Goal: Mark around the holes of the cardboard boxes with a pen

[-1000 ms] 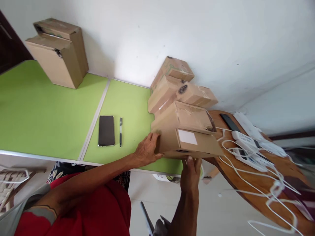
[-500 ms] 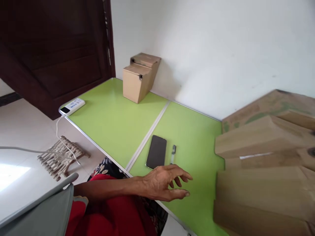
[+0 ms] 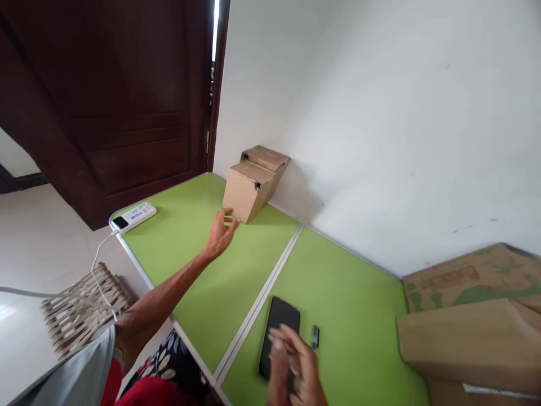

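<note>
My left hand (image 3: 223, 231) reaches over the green table (image 3: 186, 214), its fingers apart and slightly bent, holding nothing. Its fingertips are close to the lower front of a stepped cardboard box (image 3: 239, 194); whether they touch it I cannot tell. Nearer to me, my right hand (image 3: 298, 369) hovers above a dark smartphone (image 3: 284, 311) and hides part of it. Thumb and fingers of that hand are curved with a gap between them, somewhat blurred, and nothing shows in them. A dark-capped pen (image 3: 316, 336) lies to the right of the phone.
A white power bank-like device (image 3: 134, 217) with a cable sits at the table's left corner. Large cardboard pieces (image 3: 465, 332) occupy the right side. A woven stool (image 3: 80, 304) stands on the floor. Behind are a white wall (image 3: 380, 113) and dark door (image 3: 135, 113).
My left hand has moved from beside the phone, away from me and leftward, to the cardboard box. My right hand has come into view over the phone. The view has shifted.
</note>
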`<move>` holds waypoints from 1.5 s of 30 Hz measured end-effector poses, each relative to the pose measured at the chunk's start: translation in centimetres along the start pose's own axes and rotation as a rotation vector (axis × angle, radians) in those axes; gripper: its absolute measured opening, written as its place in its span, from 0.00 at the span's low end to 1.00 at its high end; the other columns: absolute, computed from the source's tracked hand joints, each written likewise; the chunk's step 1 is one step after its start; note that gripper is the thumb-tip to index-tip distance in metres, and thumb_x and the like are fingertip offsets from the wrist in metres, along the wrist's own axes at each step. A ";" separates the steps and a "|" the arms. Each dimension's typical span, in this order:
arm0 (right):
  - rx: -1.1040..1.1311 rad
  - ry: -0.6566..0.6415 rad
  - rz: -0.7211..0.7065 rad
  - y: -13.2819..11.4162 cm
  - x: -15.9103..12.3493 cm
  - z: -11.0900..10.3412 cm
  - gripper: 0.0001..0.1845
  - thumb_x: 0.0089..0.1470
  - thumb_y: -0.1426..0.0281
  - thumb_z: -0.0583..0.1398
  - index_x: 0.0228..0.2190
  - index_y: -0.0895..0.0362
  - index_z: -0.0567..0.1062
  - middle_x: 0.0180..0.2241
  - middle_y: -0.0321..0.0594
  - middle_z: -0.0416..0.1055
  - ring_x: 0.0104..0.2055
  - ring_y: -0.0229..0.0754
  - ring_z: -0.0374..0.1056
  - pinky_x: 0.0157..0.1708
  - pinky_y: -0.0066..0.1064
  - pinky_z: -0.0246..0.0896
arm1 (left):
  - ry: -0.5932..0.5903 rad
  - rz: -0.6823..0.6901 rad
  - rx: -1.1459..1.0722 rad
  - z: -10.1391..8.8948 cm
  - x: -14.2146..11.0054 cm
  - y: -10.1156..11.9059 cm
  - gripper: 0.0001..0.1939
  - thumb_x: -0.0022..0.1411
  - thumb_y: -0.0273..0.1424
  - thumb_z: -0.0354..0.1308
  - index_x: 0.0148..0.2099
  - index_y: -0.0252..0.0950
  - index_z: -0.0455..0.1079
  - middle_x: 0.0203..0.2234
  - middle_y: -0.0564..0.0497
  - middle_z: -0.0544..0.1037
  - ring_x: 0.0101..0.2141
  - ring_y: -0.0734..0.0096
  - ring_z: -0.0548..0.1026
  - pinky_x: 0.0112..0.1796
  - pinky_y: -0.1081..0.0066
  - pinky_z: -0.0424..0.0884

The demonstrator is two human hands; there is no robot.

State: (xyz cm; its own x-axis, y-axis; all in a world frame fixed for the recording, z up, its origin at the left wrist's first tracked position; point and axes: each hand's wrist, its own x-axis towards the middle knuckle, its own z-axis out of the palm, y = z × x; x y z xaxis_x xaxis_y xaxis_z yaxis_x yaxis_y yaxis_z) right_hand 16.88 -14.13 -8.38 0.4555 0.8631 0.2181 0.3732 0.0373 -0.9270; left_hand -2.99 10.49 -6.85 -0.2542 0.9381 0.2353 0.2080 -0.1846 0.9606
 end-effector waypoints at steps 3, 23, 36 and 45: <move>0.102 -0.168 -0.023 -1.9 3.5 6.6 0.31 0.70 0.43 0.60 0.57 0.54 0.80 0.54 0.55 0.83 0.53 0.60 0.82 0.50 0.49 0.79 | 0.168 -0.047 0.018 -0.8 6.8 -1.2 0.24 0.77 0.39 0.66 0.69 0.36 0.72 0.65 0.39 0.76 0.60 0.49 0.79 0.58 0.46 0.81; 0.238 -0.399 0.142 -4.3 14.6 15.8 0.54 0.57 0.36 0.65 0.72 0.55 0.66 0.73 0.60 0.65 0.71 0.65 0.67 0.64 0.53 0.71 | 0.125 -0.201 -0.013 -6.6 1.4 -2.2 0.45 0.76 0.68 0.39 0.48 0.33 0.80 0.43 0.36 0.85 0.44 0.51 0.84 0.46 0.54 0.83; 0.212 -0.380 -0.124 -1.2 -0.8 5.5 0.27 0.72 0.51 0.63 0.65 0.50 0.72 0.61 0.52 0.75 0.57 0.55 0.77 0.53 0.47 0.77 | -0.060 -0.049 0.174 -13.8 -14.6 1.2 0.43 0.65 0.69 0.54 0.62 0.42 0.81 0.57 0.37 0.84 0.68 0.36 0.72 0.66 0.47 0.74; 0.331 -0.152 -0.005 -1.1 -2.5 -2.4 0.23 0.69 0.50 0.66 0.54 0.52 0.82 0.53 0.50 0.82 0.52 0.53 0.80 0.50 0.40 0.78 | -0.364 0.048 0.170 -14.2 -20.0 8.8 0.37 0.72 0.64 0.55 0.70 0.47 0.77 0.57 0.40 0.85 0.57 0.41 0.82 0.60 0.50 0.79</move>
State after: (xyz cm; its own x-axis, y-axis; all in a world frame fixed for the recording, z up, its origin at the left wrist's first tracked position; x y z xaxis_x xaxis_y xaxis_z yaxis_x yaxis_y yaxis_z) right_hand 17.25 -17.53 -7.16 0.3195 0.9268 0.1976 0.0819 0.1808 -0.9801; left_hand -9.50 -14.03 -0.94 0.1047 0.9778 0.1817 0.3725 -0.2080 0.9044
